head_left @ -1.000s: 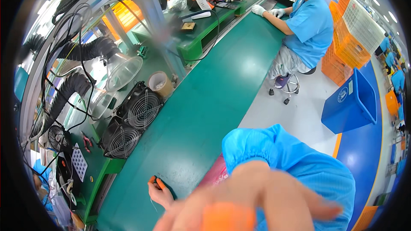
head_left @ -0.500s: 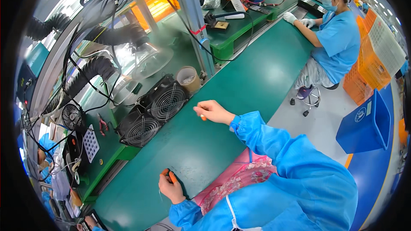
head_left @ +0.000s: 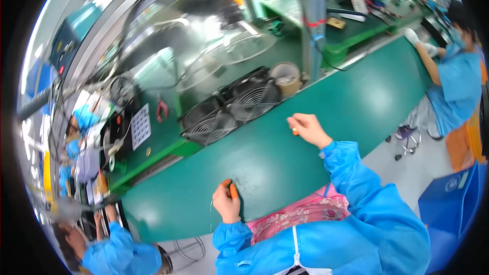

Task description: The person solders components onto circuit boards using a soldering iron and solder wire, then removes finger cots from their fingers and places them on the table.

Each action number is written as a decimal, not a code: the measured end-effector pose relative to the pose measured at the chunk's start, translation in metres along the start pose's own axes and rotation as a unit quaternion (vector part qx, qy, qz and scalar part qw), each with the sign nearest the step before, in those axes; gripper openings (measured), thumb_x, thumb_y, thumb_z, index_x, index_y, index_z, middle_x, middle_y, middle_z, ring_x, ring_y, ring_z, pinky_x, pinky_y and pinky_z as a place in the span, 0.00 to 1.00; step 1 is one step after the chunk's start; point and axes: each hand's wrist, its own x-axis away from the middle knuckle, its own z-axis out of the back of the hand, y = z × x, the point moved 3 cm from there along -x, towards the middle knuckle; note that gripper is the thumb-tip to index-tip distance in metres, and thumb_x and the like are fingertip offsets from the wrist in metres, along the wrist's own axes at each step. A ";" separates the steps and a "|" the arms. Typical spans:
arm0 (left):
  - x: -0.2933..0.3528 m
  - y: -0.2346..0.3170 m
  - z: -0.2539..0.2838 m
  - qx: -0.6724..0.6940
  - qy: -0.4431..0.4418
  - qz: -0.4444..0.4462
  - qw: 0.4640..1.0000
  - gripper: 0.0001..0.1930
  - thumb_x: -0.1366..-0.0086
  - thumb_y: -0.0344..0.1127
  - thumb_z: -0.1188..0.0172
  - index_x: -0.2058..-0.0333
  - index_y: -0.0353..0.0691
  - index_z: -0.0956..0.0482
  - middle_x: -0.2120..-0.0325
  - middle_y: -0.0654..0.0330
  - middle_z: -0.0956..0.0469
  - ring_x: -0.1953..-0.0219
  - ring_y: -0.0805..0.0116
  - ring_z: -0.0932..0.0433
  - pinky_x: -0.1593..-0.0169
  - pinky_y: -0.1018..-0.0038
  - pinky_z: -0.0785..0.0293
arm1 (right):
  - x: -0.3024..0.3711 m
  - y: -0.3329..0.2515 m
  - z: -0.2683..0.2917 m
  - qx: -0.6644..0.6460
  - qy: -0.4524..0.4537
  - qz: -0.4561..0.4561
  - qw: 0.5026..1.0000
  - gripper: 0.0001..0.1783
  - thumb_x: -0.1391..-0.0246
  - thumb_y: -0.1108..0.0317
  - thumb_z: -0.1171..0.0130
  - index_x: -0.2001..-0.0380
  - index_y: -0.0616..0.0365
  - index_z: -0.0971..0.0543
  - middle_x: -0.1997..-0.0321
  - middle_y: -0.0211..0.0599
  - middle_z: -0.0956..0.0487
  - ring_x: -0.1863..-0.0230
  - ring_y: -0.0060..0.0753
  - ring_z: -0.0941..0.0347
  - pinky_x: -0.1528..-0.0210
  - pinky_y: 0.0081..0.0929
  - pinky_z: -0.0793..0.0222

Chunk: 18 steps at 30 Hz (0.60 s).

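My left hand is at the front edge of the green tabletop, its fingers curled. Orange finger covers are on its fingertips, and a thin pale strand hangs beside it. Farther right, my right hand is over the tabletop with its thumb and fingers drawn together; orange shows at one fingertip. What either hand holds, if anything, is too small or hidden to make out. Behind my hands, a pair of black fans with round wire guards stands at the tabletop's far edge.
A tan tub stands by the fans, below a grey post. Red-handled pliers and a white perforated tray lie on the back bench. Co-workers in blue sit at right and lower left. A blue bin stands at right.
My view has swung left, so the bench and both hands appear farther right; the lower-left co-worker shows more fully. My hands keep nearly the same pose over the tabletop.
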 end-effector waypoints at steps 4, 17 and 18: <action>0.000 0.001 0.007 -0.015 -0.009 0.030 0.999 0.05 0.47 0.27 0.38 0.70 0.38 0.22 0.82 0.59 0.26 0.82 0.63 0.32 0.76 0.68 0.36 | -0.002 -0.007 -0.008 -0.017 -0.012 -0.013 1.000 0.18 0.41 0.60 0.47 0.79 0.62 0.25 0.85 0.33 0.28 0.83 0.23 0.32 0.78 0.24 0.37; -0.004 0.008 0.009 -0.006 0.004 -0.007 1.000 0.11 0.48 0.30 0.37 0.79 0.41 0.34 0.85 0.59 0.32 0.80 0.55 0.31 0.74 0.62 0.37 | 0.000 0.000 -0.003 0.000 0.005 0.013 1.000 0.17 0.41 0.65 0.46 0.81 0.62 0.27 0.85 0.27 0.30 0.82 0.13 0.36 0.80 0.17 0.44; -0.002 0.007 0.011 -0.010 0.011 0.003 1.000 0.11 0.48 0.30 0.37 0.79 0.41 0.34 0.85 0.59 0.32 0.80 0.55 0.31 0.74 0.62 0.37 | 0.000 -0.003 -0.005 -0.003 0.004 0.011 1.000 0.17 0.40 0.64 0.46 0.81 0.62 0.28 0.86 0.26 0.31 0.82 0.13 0.37 0.80 0.16 0.45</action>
